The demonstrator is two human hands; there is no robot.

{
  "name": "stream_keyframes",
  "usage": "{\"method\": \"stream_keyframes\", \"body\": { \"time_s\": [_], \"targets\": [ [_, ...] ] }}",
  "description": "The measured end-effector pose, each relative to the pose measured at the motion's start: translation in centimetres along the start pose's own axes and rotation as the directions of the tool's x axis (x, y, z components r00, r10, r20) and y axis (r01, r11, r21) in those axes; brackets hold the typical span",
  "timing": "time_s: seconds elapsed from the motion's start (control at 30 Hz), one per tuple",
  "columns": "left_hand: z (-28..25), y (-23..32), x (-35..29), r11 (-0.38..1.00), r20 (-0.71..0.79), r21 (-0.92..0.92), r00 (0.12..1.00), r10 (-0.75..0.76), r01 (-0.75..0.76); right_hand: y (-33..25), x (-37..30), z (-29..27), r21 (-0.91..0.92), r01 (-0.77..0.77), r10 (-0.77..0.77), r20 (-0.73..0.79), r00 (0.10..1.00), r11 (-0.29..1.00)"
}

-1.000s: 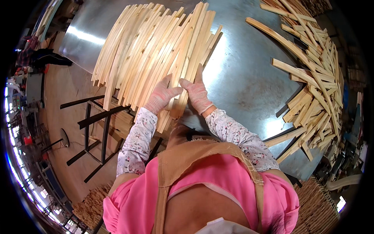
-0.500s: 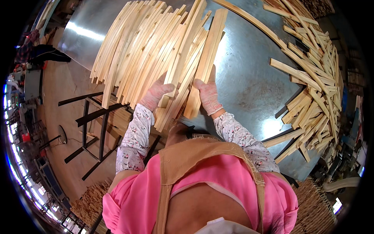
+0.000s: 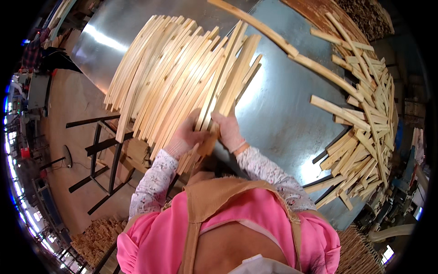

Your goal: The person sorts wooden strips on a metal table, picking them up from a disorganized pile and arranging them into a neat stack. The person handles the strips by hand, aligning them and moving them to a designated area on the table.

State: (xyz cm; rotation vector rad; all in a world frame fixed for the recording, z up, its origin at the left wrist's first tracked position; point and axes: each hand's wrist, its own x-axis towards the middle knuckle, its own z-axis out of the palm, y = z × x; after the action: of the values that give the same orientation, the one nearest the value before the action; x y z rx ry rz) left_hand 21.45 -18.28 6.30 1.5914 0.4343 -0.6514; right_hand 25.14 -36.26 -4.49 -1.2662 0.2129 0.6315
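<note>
My gloved left hand [image 3: 187,135] is closed around the near end of narrow pale wooden strips [image 3: 221,73]. Close beside it, my gloved right hand [image 3: 228,131] grips a wider wooden strip [image 3: 237,75], its thumb lying on top. The held strips slant up and away from me, nearly touching along their length. To their left, a row of similar wooden strips [image 3: 157,77] lies side by side on the metal table [image 3: 278,105], with near ends jutting past its edge. The near ends of the held pieces are partly hidden by my hands.
A loose, tangled pile of wooden strips [image 3: 365,132] covers the table's right side. One long strip [image 3: 260,29] reaches from it across the far part. A black metal frame [image 3: 102,150] stands at the left below the table. Stacked wood [image 3: 98,239] sits on the floor lower left.
My right hand has moved left with its strip, closing the gap to the strips in my left hand. The held pieces are lower in the view, and the whole view has shifted slightly.
</note>
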Motion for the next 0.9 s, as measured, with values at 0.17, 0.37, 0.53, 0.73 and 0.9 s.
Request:
{"method": "stream_keyframes", "body": {
  "time_s": [0.17, 0.37, 0.53, 0.73, 0.9],
  "targets": [
    [-4.2, -6.1, 1.2, 0.970, -0.176, 0.172, 0.964, 0.200, -0.170, -6.5, -0.2, -2.0, 0.041, 0.095, -0.087, -0.155, 0.984, 0.995],
    [-5.3, -11.2, 3.4, 0.986, -0.103, -0.090, 0.986, 0.132, -0.141, -23.3, 22.0, -11.9, -0.509, 0.297, -0.429, -0.161, 0.889, 0.808],
    [-5.5, -6.9, 3.3, 0.993, -0.098, -0.068, 0.991, 0.093, -0.099, -34.1, 46.9, -17.8, -0.759, 0.220, -0.571, -0.233, 0.787, 0.613],
    [-6.8, -6.0, 3.2, 0.982, -0.059, 0.160, 0.992, 0.112, -0.101, -26.6, 49.2, -13.5, -0.695, 0.399, -0.503, 0.063, 0.862, 0.597],
    [-6.2, -8.2, 3.2, 0.988, -0.121, -0.058, 0.983, 0.135, -0.143, -23.2, 34.7, -16.7, -0.934, 0.344, -0.532, 0.242, 0.811, 0.099]
  ]
}}
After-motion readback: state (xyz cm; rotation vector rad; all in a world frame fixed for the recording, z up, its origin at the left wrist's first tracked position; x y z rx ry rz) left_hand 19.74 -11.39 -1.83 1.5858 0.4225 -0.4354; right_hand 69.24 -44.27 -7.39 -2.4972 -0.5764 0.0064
